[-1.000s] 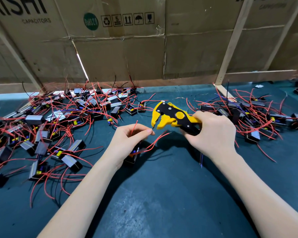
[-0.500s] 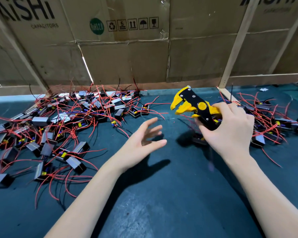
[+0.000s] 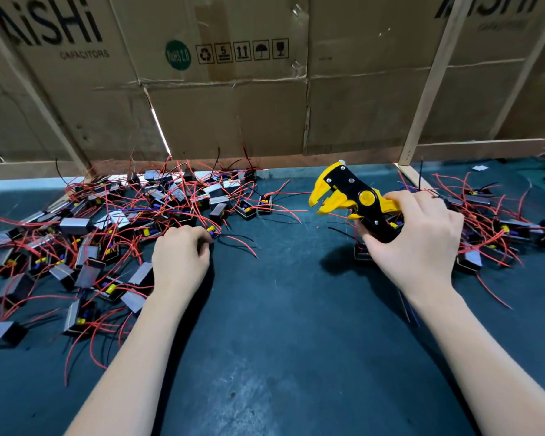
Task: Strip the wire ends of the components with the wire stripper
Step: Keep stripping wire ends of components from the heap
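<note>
Head view: we hold the wire stripper (image 3: pixel 356 199) beside two heaps of components.

Our right hand (image 3: pixel 419 243) wraps curled fingers round its handles, yellow jaws parted, pointing left. Our left hand (image 3: pixel 180 256) rests at the left pile of components (image 3: pixel 114 228), fingers curled under; whether they pinch the small component (image 3: pixel 213 231) at their tips, we cannot tell. The right pile (image 3: pixel 497 228) lies beyond our right fingers.

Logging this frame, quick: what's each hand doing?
Left hand: fingers curled on a component at the pile's edge.
Right hand: grips the wire stripper.
</note>
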